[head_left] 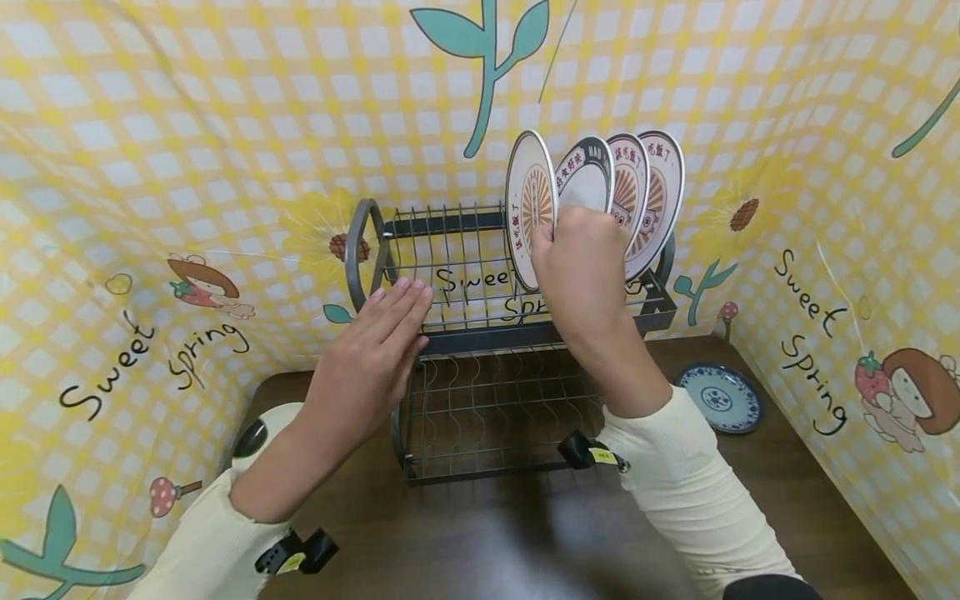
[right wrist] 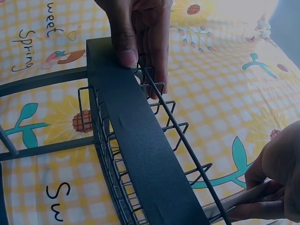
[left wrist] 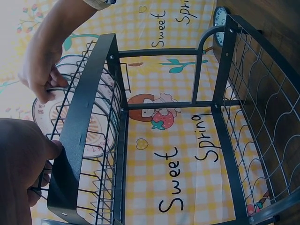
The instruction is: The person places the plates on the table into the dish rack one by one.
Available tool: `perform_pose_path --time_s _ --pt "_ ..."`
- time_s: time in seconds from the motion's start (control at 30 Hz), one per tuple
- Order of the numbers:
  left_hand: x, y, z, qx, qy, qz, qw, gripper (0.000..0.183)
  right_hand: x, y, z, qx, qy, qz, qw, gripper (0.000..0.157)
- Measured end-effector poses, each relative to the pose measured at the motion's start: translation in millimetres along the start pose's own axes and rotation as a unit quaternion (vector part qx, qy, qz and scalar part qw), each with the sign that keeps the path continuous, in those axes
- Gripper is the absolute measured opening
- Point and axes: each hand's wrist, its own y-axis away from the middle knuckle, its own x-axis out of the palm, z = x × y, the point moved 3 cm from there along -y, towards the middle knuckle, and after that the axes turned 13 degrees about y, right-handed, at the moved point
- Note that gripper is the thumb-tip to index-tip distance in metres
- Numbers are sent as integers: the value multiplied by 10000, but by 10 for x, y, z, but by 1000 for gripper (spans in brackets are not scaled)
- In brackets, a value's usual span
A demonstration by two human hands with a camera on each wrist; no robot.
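A two-tier dark metal dish rack [head_left: 495,337] stands against the cloth. My left hand [head_left: 367,358] holds its upper front rail near the left end; in the right wrist view the thumb presses the rail's outer face, with the fingers behind it. My right hand [head_left: 588,283] pinches the near edge of a white patterned plate [head_left: 527,183], which stands upright in the upper tier. Right of that plate stand a dark-rimmed plate [head_left: 587,179] and two more patterned plates [head_left: 670,175]. The right wrist view shows the pinched plate [right wrist: 241,197] edge-on between thumb and fingers.
A blue-and-white plate [head_left: 720,400] lies on the brown table [head_left: 480,533], right of the rack. By my left forearm sits a partly hidden white object with a black oval [head_left: 251,437]. Yellow checked cloth [head_left: 247,100] encloses the back and sides.
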Motion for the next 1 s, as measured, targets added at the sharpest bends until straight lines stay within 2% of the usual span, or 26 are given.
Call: perform_pose_path --time_s 0.17,0.3,0.6,1.0 --pt "7 -5 -8 -11 13 -1 10000 53 7 2 -10 165 26 88 9998 23" --pt "8 -6 -10 -20 31 -12 10000 53 -4 -7 -16 280 -34 344 9990 24" --pt "24 -12 -3 -28 -7 -70 10000 52 -25 -7 -3 402 315 924 9944 32" --pt "6 -15 -11 -65 -21 -40 10000 52 -31 44 -5 587 -37 1050 9927 28"
